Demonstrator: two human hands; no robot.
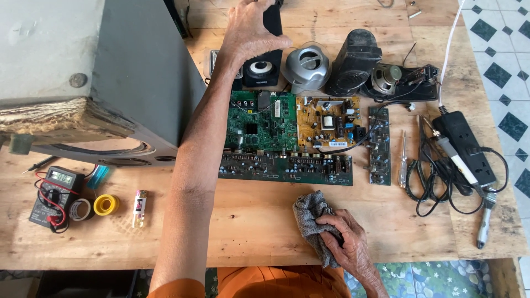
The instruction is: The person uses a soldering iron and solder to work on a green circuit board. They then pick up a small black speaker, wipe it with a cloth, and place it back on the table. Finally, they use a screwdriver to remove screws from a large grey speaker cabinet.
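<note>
Crumpled grey cloth (310,216), gripped by right hand (342,234) on wooden bench (243,232), below green circuit board (259,122); left hand (251,30) beyond board, clasping small black speaker (264,60).

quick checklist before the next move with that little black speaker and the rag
1. Left hand on the small black speaker: fingers curl over its top, ok.
2. Right hand gripping the grey rag: ok.
3. Rag clear of the circuit boards: ok, it lies on bare wooden table.
4. Left forearm clear of the green board: cannot tell, it crosses its left edge.
5. Soldering iron away from both hands: ok.
</note>
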